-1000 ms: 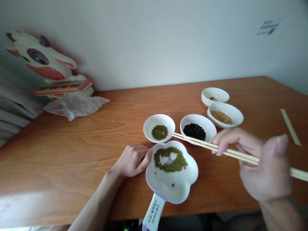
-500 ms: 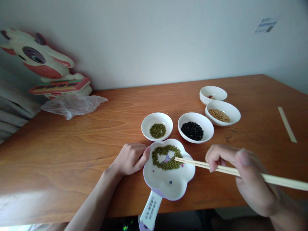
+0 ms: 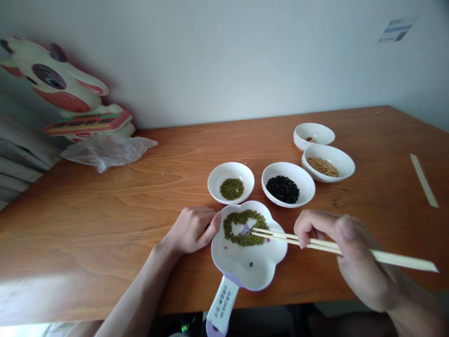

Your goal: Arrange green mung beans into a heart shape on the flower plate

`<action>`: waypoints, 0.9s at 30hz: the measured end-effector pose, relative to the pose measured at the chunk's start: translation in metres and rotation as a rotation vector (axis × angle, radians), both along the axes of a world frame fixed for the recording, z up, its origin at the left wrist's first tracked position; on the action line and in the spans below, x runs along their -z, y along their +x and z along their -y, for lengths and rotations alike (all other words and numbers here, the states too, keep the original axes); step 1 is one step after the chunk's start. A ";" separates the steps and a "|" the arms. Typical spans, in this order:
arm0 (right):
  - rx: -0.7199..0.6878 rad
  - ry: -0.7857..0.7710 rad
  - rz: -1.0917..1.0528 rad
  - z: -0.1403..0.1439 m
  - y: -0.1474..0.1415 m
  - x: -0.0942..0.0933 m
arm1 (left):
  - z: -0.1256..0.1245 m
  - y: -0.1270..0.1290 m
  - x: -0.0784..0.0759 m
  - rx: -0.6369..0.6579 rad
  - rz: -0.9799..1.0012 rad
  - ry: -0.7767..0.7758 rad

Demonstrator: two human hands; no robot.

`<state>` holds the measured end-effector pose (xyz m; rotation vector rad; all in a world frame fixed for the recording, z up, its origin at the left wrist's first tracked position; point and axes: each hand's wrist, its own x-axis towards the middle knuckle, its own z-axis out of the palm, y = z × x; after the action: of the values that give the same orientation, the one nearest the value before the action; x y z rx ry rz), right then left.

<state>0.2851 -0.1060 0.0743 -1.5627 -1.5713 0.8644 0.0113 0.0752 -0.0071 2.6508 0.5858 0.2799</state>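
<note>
In my right hand [image 3: 354, 252] is a pair of wooden chopsticks [image 3: 326, 245], fingers closed on them. Their tips, slightly apart, touch the mung beans [image 3: 257, 238] in a white flower-shaped dish [image 3: 235, 262] with a purple edge and a labelled handle. The beans lie in a rough ring around a printed figure. My left hand [image 3: 196, 229] rests on the table with fingers curled, its thumb gripping the dish's left rim. Just behind the dish stands a white bowl [image 3: 213, 180] of mung beans, and beside it a bowl [image 3: 307, 187] of black beans.
At the back right, one bowl [image 3: 345, 164] holds tan beans and another [image 3: 324, 133] a few reddish pieces. A flat pale strip [image 3: 423, 180] lies at far right. On the left are a clear plastic bag [image 3: 112, 152] and a cow-shaped toy keyboard [image 3: 87, 103] against the wall.
My right hand and the chopsticks have shifted slightly left, and the chopstick tips have spread a little apart. My left hand keeps its place at the dish. The view has shifted slightly.
</note>
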 end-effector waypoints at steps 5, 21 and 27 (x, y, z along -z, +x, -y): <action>-0.018 0.017 0.012 0.000 0.001 0.001 | 0.000 0.000 0.000 -0.002 0.001 0.002; 0.116 0.097 -0.095 0.003 0.012 0.013 | 0.000 0.000 -0.001 0.003 0.020 0.018; 0.290 0.332 -0.232 -0.025 0.001 -0.004 | 0.000 0.000 -0.001 0.000 0.021 0.007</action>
<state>0.2859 -0.0812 0.0788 -1.3540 -1.2146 0.5675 0.0113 0.0756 -0.0062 2.6518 0.5789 0.3097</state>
